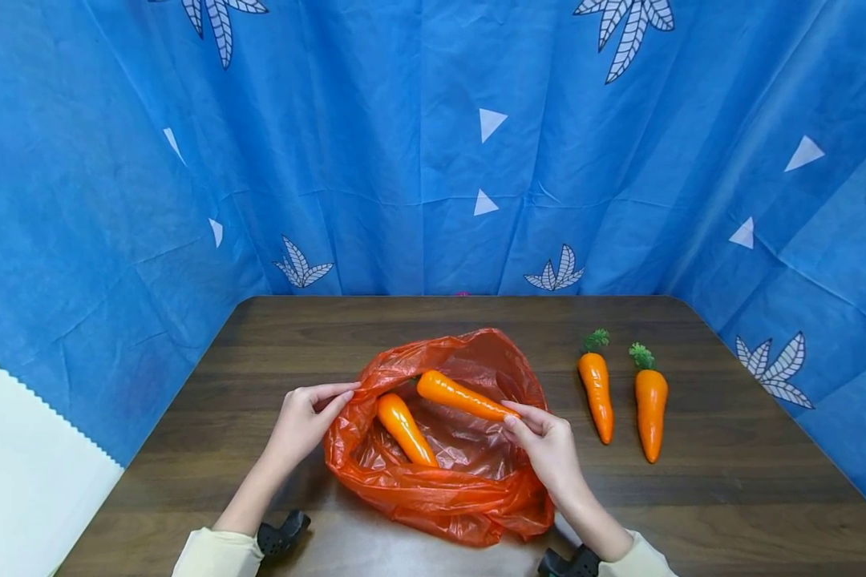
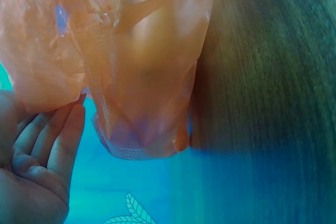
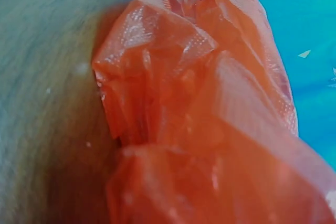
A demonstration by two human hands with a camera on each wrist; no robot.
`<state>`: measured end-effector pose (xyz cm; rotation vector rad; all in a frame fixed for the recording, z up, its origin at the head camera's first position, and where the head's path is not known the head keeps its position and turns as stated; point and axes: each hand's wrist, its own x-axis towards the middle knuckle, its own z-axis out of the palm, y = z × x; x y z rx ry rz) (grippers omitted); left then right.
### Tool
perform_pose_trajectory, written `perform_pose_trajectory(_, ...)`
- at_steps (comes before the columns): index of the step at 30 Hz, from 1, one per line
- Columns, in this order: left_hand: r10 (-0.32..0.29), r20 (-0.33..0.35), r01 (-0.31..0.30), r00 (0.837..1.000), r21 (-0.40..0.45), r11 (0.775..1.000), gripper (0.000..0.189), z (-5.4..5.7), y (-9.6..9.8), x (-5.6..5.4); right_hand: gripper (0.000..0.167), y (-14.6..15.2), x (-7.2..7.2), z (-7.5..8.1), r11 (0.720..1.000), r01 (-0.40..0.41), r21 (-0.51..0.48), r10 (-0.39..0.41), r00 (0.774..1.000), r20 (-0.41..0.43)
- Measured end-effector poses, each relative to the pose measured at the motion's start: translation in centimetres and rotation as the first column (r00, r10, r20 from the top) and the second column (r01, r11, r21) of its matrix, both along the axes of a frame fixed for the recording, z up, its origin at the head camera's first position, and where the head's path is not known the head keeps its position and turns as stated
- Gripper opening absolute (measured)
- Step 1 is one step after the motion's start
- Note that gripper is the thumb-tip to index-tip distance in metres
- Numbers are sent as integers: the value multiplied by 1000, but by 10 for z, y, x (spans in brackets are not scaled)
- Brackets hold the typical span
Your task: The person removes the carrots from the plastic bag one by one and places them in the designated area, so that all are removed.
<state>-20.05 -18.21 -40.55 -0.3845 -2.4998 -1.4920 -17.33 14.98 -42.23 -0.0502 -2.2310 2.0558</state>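
Note:
A red plastic bag (image 1: 447, 505) lies on the table with its mouth spread wide. My left hand (image 1: 306, 421) pinches the bag's left rim between thumb and fingers; the left wrist view shows that hand (image 2: 39, 166) against the thin plastic (image 2: 152, 51). With my right hand (image 1: 548, 449) I hold a carrot (image 1: 462, 397) by its narrow tip, over the bag's opening, its thick end toward the left rim. Another carrot (image 1: 407, 429) rests inside the bag. In the right wrist view the bag (image 3: 184, 103) fills the middle and hides my right fingers.
Two carrots with green tops, one (image 1: 596, 393) beside the other (image 1: 651, 413), lie on the table right of the bag. The dark wood table (image 1: 260, 344) meets a blue patterned curtain (image 1: 375, 160) at the back and sides. A white surface (image 1: 22, 473) stands at far left.

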Motion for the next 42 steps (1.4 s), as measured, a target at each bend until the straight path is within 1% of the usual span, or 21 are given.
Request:
perform_pose_trajectory(7, -12, -35, 12, 999, 0, 1000, 20, -2, 0, 0, 27, 2, 4, 2, 999, 2, -45, -2, 1000, -12)
perform_pose_trajectory(10, -14, -35, 14, 999, -3, 1000, 19, -4, -1, 4, 28, 3, 8, 2, 998, 4, -64, -3, 1000, 12)
perform_pose_trajectory(14, -1, -40, 1, 999, -4, 1000, 19, -8, -3, 7, 27, 6, 12, 2, 997, -1, -77, 3, 999, 33)
perform_pose_trajectory(21, 9, -22, -9, 1000, 11, 1000, 19, -10, -4, 7, 28, 10, 12, 5, 996, 2, -91, 3, 999, 48)
perform_pose_trajectory(24, 17, -23, -16, 1000, 12, 1000, 19, -9, -4, 6, 28, 11, 12, 7, 995, -3, -96, 8, 999, 46)
perform_pose_trajectory(33, 12, -42, -11, 999, 12, 1000, 19, -5, -3, 1, 29, 13, 9, 13, 995, -6, -101, 9, 1000, 28)
perform_pose_trajectory(39, 2, -32, -1, 999, 13, 1000, 19, -3, -3, 1, 28, 17, 11, 18, 995, -25, -101, 27, 999, 22)
perform_pose_trajectory(42, 2, -18, -1, 1000, 22, 1000, 19, -3, -2, 1, 29, 19, 12, 19, 994, -48, -93, 49, 999, 11)
